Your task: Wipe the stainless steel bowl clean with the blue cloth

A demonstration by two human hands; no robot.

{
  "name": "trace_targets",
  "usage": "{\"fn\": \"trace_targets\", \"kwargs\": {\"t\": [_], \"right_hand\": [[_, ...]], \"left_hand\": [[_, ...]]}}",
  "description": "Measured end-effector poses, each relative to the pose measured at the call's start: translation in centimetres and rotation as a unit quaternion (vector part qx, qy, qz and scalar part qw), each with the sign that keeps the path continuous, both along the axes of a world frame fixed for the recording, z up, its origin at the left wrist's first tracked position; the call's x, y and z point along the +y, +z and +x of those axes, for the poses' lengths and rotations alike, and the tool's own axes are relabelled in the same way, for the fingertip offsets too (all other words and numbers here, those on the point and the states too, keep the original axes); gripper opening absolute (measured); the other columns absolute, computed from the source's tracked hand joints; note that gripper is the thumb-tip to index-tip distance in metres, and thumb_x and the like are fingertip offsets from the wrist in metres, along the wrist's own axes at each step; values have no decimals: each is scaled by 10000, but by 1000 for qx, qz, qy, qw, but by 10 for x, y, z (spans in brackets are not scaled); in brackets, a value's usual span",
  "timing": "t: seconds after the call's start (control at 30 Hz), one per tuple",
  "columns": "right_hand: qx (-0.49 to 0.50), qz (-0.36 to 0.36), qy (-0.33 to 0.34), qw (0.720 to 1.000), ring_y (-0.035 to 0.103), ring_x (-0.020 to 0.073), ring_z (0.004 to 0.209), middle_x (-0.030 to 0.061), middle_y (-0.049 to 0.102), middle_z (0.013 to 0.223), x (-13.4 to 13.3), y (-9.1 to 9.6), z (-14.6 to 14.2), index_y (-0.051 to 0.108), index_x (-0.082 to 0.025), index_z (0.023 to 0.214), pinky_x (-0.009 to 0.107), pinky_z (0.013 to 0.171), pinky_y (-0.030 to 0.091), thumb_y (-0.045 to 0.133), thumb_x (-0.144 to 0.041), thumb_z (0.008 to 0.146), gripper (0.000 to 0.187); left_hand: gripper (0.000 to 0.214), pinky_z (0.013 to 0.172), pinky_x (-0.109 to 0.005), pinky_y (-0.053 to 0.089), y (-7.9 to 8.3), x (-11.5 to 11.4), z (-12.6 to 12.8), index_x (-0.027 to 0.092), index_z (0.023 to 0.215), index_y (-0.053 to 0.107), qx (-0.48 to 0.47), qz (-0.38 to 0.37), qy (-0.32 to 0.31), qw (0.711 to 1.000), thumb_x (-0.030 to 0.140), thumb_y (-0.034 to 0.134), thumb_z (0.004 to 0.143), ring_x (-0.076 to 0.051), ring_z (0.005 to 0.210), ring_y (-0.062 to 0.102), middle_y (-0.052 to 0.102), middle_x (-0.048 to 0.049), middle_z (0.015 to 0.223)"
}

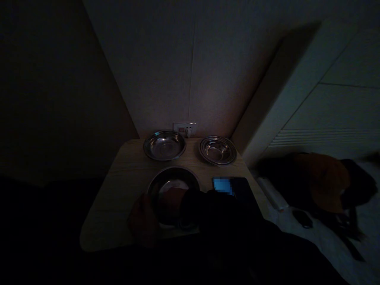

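Observation:
In dim light, a round metal bowl [190,176] sits near the front of a small wooden table. My left hand [143,219] grips the bowl's left rim, its fingers closed on the edge. Inside the same bowl is my right hand [172,199], reaching in from the right under a dark sleeve. Its fingers are lost in shadow, so I cannot make out whether they hold anything. Behind stand a wide shallow metal dish [165,146] on the left and several nested metal bowls [218,151] on the right.
The pale wooden table [109,198] meets the wall, where a socket [184,128] holds a plug. A lit phone screen [222,186] shows beside my right sleeve, over a dark flat object [245,194]. An orange-brown cap [323,178] and dark items lie on white bedding at the right.

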State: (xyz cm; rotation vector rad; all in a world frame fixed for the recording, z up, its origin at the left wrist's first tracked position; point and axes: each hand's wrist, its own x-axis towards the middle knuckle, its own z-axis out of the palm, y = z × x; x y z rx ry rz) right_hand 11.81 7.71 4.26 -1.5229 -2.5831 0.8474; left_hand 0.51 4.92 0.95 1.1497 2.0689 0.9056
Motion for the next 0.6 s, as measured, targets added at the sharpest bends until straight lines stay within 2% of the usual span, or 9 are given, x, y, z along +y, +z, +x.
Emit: {"fn": "trace_targets", "kwargs": {"t": [0.1, 0.17, 0.27, 0.4, 0.5, 0.6], "right_hand": [[5, 8, 10, 1000, 603, 175, 772, 59, 633, 913, -2, 12, 17, 627, -141, 952, 284, 682, 476, 520, -222, 844, 173], [15, 41, -2, 999, 595, 187, 800, 75, 639, 880, -2, 23, 31, 643, -136, 905, 279, 700, 448, 499, -166, 831, 164], [53, 115, -57, 990, 563, 172, 867, 95, 615, 950, -6, 36, 57, 614, -130, 964, 272, 759, 415, 416, -146, 869, 220], [179, 215, -157, 947, 563, 139, 812, 46, 607, 844, -22, 39, 82, 609, -155, 898, 229, 747, 415, 450, -182, 864, 165], [189, 216, -178, 941, 557, 141, 822, 53, 594, 856, -36, 34, 80, 601, -160, 889, 229, 752, 416, 432, -180, 870, 171], [120, 178, -163, 963, 549, 153, 844, 65, 602, 898, -47, 29, 64, 602, -168, 913, 246, 756, 411, 424, -171, 870, 183]], "left_hand": [[405, 778, -365, 436, -3, 1, -2, 155, 897, 658, -14, 21, -30, 999, 429, 372, 812, -252, 875, 594, 670, -125, 968], [397, 761, -347, 443, -5, 1, -5, 158, 859, 648, -38, 35, -37, 998, 433, 366, 809, -238, 854, 597, 675, -111, 932], [393, 725, -321, 457, -8, 1, -9, 159, 820, 636, -89, 45, -46, 994, 439, 361, 802, -216, 813, 602, 679, -87, 872], [415, 780, -315, 451, -13, -1, -13, 143, 908, 636, -157, 55, -64, 984, 459, 394, 789, -211, 883, 597, 672, -92, 962], [436, 836, -331, 434, -16, -4, -15, 134, 1007, 616, -176, 43, -65, 981, 456, 429, 780, -220, 959, 583, 648, -107, 1053], [430, 869, -352, 421, -19, -7, -16, 128, 1043, 598, -172, 36, -60, 983, 426, 432, 781, -229, 995, 574, 635, -121, 1085]]}}
